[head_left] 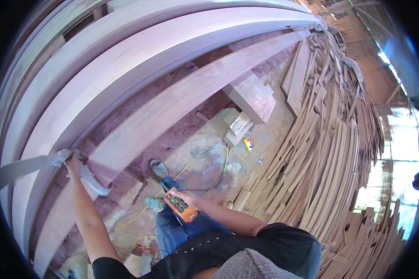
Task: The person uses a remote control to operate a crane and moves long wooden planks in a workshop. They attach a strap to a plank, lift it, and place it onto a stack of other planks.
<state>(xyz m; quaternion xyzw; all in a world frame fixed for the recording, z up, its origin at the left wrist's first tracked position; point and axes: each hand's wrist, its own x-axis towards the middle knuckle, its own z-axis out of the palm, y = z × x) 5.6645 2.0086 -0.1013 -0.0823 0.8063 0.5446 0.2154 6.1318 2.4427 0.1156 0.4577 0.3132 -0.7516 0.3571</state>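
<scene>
An orange remote control [180, 207] with several dark buttons lies in my right hand [189, 198], held in front of my thighs. My left arm reaches out to the left, where my left hand [72, 166] is closed on a pale webbing strap [25, 169]. The strap runs off to the left across the beams, and a loose curl of it hangs below my hand. Close beside that hand is the end of a long wooden beam [111, 153]. Part of my left fingers is hidden by the bunched strap.
Several long pale beams [139, 44] stretch away at the left. Wooden blocks [252, 95] support the nearer beam. A yellow cable [191, 160] with a yellow switch box [248, 143] crosses the floor near my feet. Stacked wood strips [307, 186] lie along the right.
</scene>
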